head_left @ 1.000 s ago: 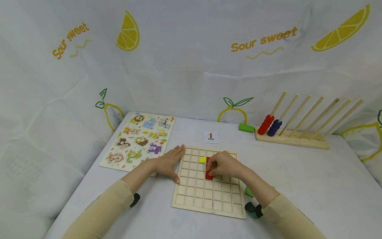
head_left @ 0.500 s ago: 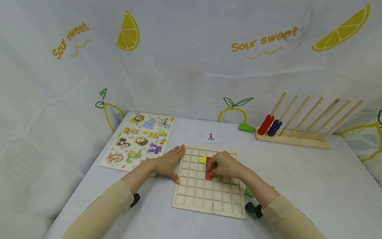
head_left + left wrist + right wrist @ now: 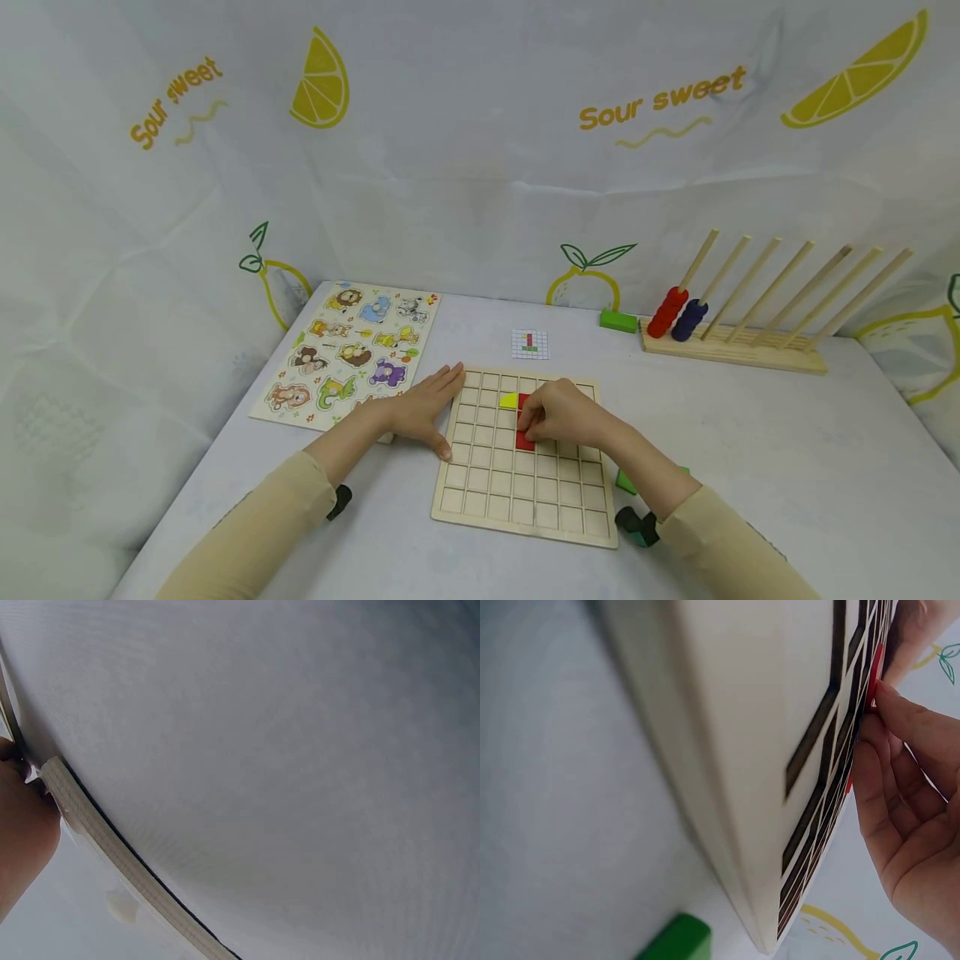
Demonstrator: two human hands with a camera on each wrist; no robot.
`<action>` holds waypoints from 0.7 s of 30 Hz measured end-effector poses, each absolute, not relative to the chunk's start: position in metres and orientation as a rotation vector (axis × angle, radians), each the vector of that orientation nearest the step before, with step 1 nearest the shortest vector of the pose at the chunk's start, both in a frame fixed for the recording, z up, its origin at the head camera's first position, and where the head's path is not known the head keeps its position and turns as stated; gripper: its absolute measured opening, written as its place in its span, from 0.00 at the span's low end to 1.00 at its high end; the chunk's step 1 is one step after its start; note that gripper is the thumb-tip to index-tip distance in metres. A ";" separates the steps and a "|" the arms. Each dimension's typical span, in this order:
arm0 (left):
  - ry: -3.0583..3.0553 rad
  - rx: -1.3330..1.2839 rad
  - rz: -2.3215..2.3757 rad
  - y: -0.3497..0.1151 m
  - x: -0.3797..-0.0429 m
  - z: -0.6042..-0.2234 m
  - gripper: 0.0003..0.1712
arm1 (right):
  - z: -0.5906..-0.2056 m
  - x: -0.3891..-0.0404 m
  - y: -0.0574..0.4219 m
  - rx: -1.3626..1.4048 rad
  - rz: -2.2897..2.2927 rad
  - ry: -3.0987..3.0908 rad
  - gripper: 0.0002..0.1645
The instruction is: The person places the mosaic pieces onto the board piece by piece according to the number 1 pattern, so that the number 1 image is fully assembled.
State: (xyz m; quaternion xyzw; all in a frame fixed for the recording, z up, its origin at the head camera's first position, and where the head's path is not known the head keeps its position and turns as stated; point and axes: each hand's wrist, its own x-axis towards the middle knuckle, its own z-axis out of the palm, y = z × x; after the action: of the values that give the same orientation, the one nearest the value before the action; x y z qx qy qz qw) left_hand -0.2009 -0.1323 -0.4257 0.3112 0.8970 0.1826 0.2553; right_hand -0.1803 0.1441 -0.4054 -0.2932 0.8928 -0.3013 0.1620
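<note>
A wooden grid board [image 3: 501, 483] lies flat in the middle of the table. My left hand [image 3: 423, 408] rests with spread fingers along its left edge, thumb at the lower side. On the board, my right hand [image 3: 564, 412] bends over a column of red tiles [image 3: 525, 445], with thumb and fingertips pinching at one. In the right wrist view the thumb of the right hand [image 3: 915, 802] meets a red tile's edge [image 3: 874, 675]. Partly covered by those fingers, the upper red stays visible beside a yellow piece [image 3: 508, 401].
A small printed grid card [image 3: 530, 344] lies behind the board. At left is an animal puzzle board [image 3: 345, 358]; at back right, a peg rack [image 3: 735, 356] with red and blue beads. Green blocks [image 3: 618, 321] lie behind and right of the board, near a dark strap [image 3: 637, 527].
</note>
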 end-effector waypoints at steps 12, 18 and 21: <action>2.430 0.846 0.499 -0.132 -0.201 -0.425 0.75 | -0.402 -0.182 0.148 -0.857 -0.886 2.537 0.04; 2.425 0.845 0.506 -0.132 -0.200 -0.423 0.75 | -0.399 -0.185 0.156 -0.832 -0.870 2.554 0.04; 2.427 0.842 0.500 -0.132 -0.201 -0.424 0.75 | -0.399 -0.186 0.163 -0.788 -0.880 2.551 0.02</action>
State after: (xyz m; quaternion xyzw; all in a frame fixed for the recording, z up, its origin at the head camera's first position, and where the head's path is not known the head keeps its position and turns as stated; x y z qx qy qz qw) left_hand -0.2006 -0.1316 -0.4237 0.3106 0.8957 0.1846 0.2592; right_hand -0.1859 0.1626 -0.3989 -0.2765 0.8952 -0.3086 0.1643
